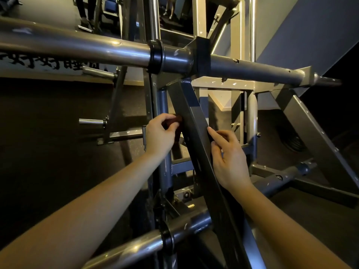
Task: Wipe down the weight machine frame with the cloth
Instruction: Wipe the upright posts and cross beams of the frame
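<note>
I am pinching the red cloth (173, 121) with my left hand (160, 135), fingers curled round it, against the left face of the slanted beam (194, 136), my right hand (228, 160) touching its right edge, grip unclear, and I am aiming to keep the cloth flat and firmly pressed

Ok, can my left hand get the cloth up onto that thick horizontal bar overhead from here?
Probably yes. Your left hand grips the cloth beside the slanted beam, and the space between it and the horizontal bar looks open, with nothing crossing it.
</note>
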Available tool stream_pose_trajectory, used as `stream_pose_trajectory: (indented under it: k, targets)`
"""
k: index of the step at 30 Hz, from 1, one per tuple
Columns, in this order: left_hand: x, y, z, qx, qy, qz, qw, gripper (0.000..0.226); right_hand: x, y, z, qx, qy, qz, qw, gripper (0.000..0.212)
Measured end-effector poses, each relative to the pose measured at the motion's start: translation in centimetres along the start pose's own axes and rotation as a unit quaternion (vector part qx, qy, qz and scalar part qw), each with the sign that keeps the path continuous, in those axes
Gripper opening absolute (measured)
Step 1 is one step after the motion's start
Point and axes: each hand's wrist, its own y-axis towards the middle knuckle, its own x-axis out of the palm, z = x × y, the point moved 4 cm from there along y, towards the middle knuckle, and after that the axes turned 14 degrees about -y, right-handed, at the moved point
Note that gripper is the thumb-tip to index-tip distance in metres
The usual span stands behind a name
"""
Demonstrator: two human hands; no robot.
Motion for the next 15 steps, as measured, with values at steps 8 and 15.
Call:
stream_pose_trajectory:
  k: [8,15]
  targets:
    - [0.8,-8.2,-0.2,0.052,0.008,-0.082,0.995,0.025,0.0,0.2,0.0,0.011,0.022,-0.002,1.0,0.045]
    - [1.2,-5.7,-0.2,0.033,0.02,-0.026,0.999,0.027,0.0,0.1,-0.2,0.009,0.018,0.005,1.0,0.045]
